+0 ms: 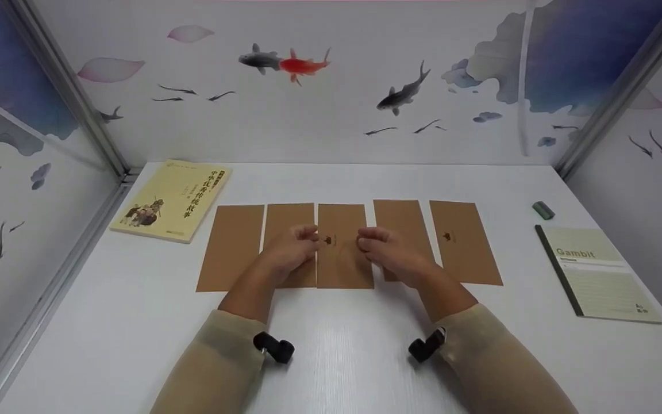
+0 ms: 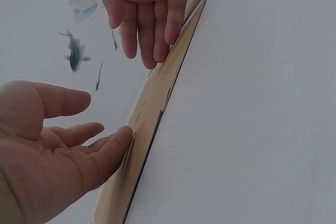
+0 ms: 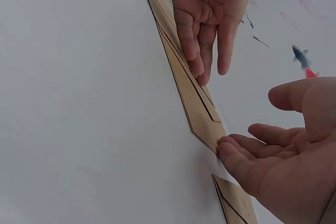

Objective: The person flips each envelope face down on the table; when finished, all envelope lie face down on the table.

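Note:
Several thin brown kraft-cover notebooks lie in a row across the white table. In the head view, the middle notebook [image 1: 342, 270] has a small dark crown-like print and sits between both hands. My left hand [image 1: 291, 251] is at its left edge, above the second notebook [image 1: 291, 215]. The right hand [image 1: 393, 253] is at its right edge, partly covering the fourth notebook [image 1: 399, 218]. Both wrist views show relaxed fingers with palms turned inward. Fingertips of the left hand [image 2: 68, 150] and right hand [image 3: 283, 156] are at the notebooks' edges; neither grips anything.
At the row's ends lie the leftmost notebook [image 1: 230, 247] and the rightmost notebook [image 1: 469, 247]. A yellow book [image 1: 179, 198] lies at the back left. On the right are a pale green Gambit notebook [image 1: 601, 282] and a small dark green object [image 1: 543, 210]. Printed walls [image 1: 331, 132] enclose the table.

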Demonstrator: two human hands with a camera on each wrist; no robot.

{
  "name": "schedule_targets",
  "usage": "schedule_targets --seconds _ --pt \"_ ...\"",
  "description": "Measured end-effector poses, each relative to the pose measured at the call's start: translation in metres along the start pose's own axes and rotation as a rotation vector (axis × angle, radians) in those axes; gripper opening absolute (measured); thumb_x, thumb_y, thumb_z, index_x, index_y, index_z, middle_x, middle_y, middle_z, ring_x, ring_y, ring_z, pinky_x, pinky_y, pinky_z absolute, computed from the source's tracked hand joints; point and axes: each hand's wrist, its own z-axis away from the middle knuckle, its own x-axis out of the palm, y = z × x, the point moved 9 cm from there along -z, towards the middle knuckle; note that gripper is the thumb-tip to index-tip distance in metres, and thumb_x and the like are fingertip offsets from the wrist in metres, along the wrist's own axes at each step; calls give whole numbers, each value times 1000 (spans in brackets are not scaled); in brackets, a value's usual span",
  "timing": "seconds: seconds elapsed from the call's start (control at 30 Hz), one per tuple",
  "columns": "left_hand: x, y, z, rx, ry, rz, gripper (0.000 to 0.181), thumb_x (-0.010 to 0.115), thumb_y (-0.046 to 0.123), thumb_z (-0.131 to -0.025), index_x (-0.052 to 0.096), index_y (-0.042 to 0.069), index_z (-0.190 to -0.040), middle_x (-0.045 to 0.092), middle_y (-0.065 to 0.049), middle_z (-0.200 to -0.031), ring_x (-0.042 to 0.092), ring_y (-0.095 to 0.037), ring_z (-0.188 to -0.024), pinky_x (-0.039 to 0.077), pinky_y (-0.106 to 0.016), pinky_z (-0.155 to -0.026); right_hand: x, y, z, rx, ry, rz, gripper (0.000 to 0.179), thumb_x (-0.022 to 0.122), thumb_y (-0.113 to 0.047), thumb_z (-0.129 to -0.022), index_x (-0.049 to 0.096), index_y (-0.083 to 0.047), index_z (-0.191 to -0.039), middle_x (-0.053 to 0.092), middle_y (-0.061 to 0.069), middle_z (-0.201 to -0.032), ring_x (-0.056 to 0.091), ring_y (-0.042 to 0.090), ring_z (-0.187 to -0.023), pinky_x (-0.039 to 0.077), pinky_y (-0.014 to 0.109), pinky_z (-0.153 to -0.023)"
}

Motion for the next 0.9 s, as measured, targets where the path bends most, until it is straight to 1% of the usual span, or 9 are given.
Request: schedule_targets --seconds 0.2,0.33,0.43,0.53,0.67,0.77,0.9 --pt "0 0 0 4 -2 -10 57 64 22 -106 49 15 -160 58 -5 -156 59 -23 -143 50 -41 -120 -5 -1 -2 7 33 -31 54 63 -29 -108 52 -12 -158 56 7 -161 57 24 -147 46 42 -124" --pt "0 1 1 4 -3 -18 58 63 24 -106 48 14 -161 58 -5 -155 60 -23 -139 51 -41 -118 -12 -3 0 0 87 -93 57 61 -26 -108 47 -7 -160 55 12 -161 57 27 -146 47 43 -124" --pt "0 2 1 -7 -7 -13 59 63 24 -105 48 13 -161 60 -6 -154 62 -23 -136 51 -41 -116 -14 -2 0 11 91 -139 58 56 -25 -111 42 -3 -162 50 17 -165 54 30 -150 45 43 -125" --pt "0 3 0 -22 -15 21 60 64 23 -104 48 11 -161 60 -9 -155 61 -24 -139 49 -42 -120 -14 -1 0 29 81 -158 58 55 -24 -112 40 -2 -163 47 17 -167 52 29 -153 44 42 -125" --pt "0 5 -3 -34 -28 85 62 65 20 -103 46 8 -161 54 -12 -162 56 -24 -146 44 -42 -126 -15 1 -1 44 86 -170 55 53 -24 -112 42 -3 -162 50 16 -165 54 27 -151 45 41 -124" --pt "0 5 -6 -31 -49 120 63 63 18 -105 42 5 -163 49 -13 -166 54 -25 -149 44 -42 -126 -16 1 -3 41 85 -175 55 51 -23 -113 41 -2 -163 50 17 -165 54 28 -151 45 42 -125" --pt "2 4 -9 -16 -74 188 62 60 14 -107 38 0 -164 48 -16 -166 54 -25 -149 45 -40 -125 -17 2 -5 34 86 -195 55 50 -21 -113 40 0 -163 49 20 -165 53 30 -152 44 42 -125"
